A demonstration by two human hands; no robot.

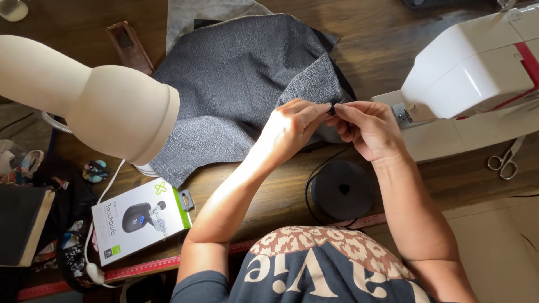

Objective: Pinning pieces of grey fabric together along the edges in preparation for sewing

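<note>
Fingers of left hand (pixel 292 128) and right hand (pixel 368 128) pinch grey fabric (pixel 236 84) edge between them.

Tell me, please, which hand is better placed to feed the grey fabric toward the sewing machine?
Probably the right hand: it pinches the grey fabric edge closest to the white sewing machine on that side. The left hand pinches the same spot from farther away.

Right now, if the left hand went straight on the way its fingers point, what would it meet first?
The left hand points right, at the right hand; their fingertips nearly touch over the grey fabric. It would likely meet those fingers first, with the sewing machine farther on.
</note>
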